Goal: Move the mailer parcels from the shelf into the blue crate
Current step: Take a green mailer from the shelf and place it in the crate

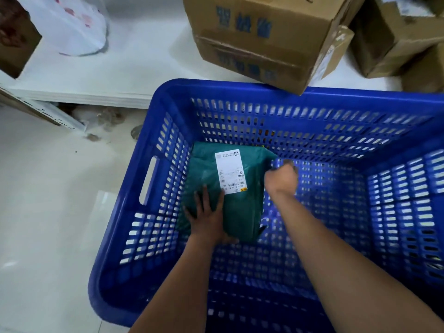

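The fingers [200, 198] of the left hand [207, 218] lie spread and flat on top of the green mailer parcel [230, 195], pressing its near-left part rather than gripping it; the thumb looks to reach round the parcel's near edge. The right hand [282, 177] sits at the parcel's right edge with its fingers curled in toward a loose fist; it is blurred, and whether it pinches the plastic or only touches it cannot be told. The parcel is a dark green, soft plastic bag, slightly wrinkled and glossy, with a white shipping label [231, 171] stuck on its upper face, barcode at the label's near end. The parcel lies flat on the floor of the blue crate [168, 92], in the far-left part, its left edge close against the crate's left wall. Its long axis runs from the near side of the crate toward the far wall, leaning a little to the left as it goes away; the label's long side follows the same line. Both bare forearms reach down into the crate from its near rim. Beyond the crate's far rim stands a cardboard box [259, 37] printed with blue characters, one corner overhanging that rim. Left of the crate is pale tiled floor [48, 200].
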